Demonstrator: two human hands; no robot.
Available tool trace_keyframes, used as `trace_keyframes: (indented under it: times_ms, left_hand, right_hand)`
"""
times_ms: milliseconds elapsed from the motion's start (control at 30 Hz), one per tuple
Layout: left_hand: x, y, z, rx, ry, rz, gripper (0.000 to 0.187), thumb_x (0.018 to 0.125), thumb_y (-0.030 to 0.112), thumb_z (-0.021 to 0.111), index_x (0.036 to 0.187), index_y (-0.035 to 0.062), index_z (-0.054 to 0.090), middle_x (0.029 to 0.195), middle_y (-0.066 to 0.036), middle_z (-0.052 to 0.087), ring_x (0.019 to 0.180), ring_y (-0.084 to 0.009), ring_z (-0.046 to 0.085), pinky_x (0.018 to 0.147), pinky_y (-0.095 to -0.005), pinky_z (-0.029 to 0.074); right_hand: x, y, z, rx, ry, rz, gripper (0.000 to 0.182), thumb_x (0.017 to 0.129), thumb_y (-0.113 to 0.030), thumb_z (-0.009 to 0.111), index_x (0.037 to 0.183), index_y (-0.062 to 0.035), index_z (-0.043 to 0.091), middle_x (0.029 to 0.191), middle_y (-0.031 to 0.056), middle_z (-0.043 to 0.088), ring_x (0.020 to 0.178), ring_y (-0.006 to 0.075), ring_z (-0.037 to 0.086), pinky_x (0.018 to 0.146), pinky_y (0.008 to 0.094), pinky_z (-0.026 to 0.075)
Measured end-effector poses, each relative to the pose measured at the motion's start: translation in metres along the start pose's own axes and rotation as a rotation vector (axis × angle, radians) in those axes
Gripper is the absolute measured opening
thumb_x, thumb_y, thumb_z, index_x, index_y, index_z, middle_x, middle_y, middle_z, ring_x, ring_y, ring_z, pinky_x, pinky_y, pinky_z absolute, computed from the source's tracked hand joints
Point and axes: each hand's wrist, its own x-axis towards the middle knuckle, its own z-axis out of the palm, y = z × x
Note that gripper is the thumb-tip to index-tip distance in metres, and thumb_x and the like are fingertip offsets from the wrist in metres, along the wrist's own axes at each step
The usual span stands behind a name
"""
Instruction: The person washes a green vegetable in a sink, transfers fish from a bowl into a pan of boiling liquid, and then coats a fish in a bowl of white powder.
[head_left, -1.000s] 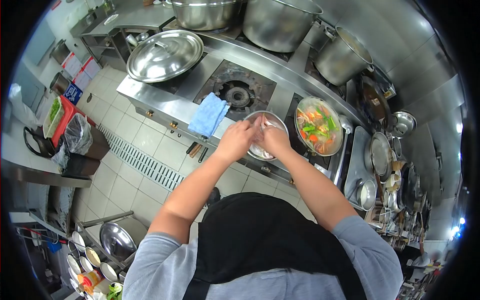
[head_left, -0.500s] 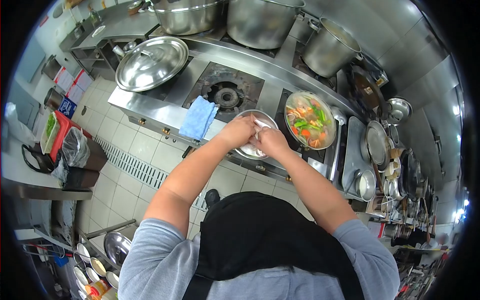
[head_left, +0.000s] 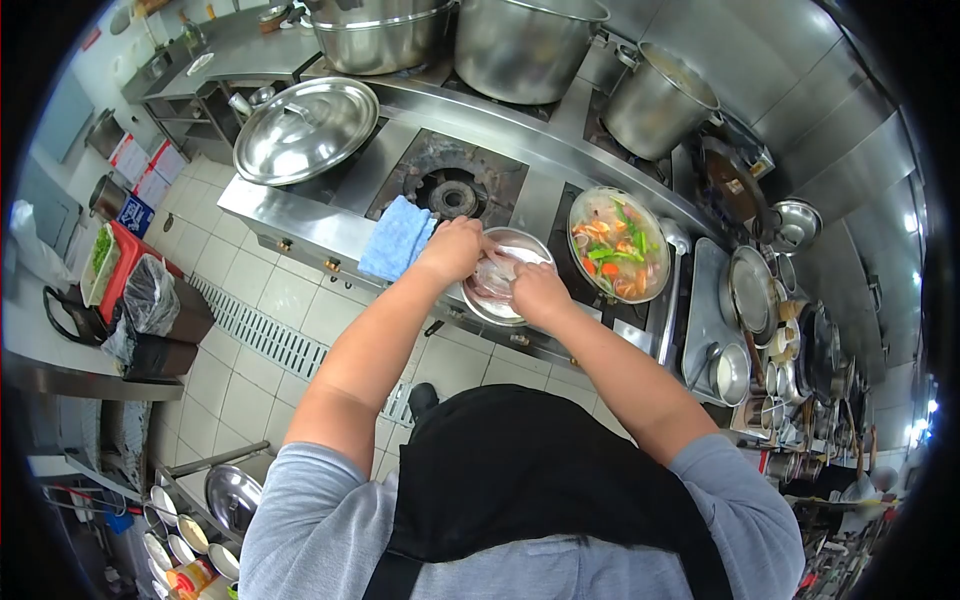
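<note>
In the head view, my left hand (head_left: 455, 249) is closed at the upper left rim of a metal bowl (head_left: 535, 243), pinching one end of a pale pinkish, limp raw piece (head_left: 495, 268). On the bowl's right side, my right hand (head_left: 541, 293) is closed on the same piece, fingers reaching over the rim. The piece stretches between both hands, with more pale, wet material beneath it. Left of the bowl, a folded blue cloth (head_left: 397, 238) hangs over the stove's front edge. A wide pan (head_left: 657, 283) of orange and green vegetables in broth stands to the right.
Behind the bowl is a gas burner (head_left: 454, 196). A large domed lid (head_left: 305, 130) covers the left burner. Tall stock pots (head_left: 525, 45) line the back. A metal tray (head_left: 708, 300) lies at the right, near hanging pans and ladles. A bin (head_left: 165, 320) stands at the left.
My hands were together over the bowl and have drawn apart, the left one moving left to the rim. The pale piece now shows stretched between them.
</note>
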Motion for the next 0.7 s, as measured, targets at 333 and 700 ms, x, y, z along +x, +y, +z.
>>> trace_keyframes:
  times_ms: [333,700]
  left_hand:
    - [0.004,-0.022,0.009,-0.497,-0.028,-0.102,0.022,0.074,0.000,0.066,0.089,0.0139,0.074,0.097,-0.007,0.066,0.098,-0.0253,0.061,0.089,-0.0344,0.047]
    - [-0.059,-0.023,-0.095,-1.026,-0.032,-0.308,0.020,0.087,0.005,0.060,0.106,0.0001,0.066,0.105,-0.005,0.066,0.099,-0.0143,0.060,0.090,-0.0276,0.045]
  right_hand:
    - [-0.005,0.011,-0.031,0.072,0.006,-0.007,0.018,0.070,-0.019,0.065,0.075,-0.0020,0.069,0.087,0.0127,0.063,0.089,0.0290,0.063,0.082,0.0414,0.047]
    - [-0.027,0.038,-0.091,0.500,-0.098,0.356,0.021,0.087,-0.019,0.053,0.091,-0.0026,0.066,0.088,0.0180,0.067,0.086,0.0354,0.065,0.076,0.0433,0.051]
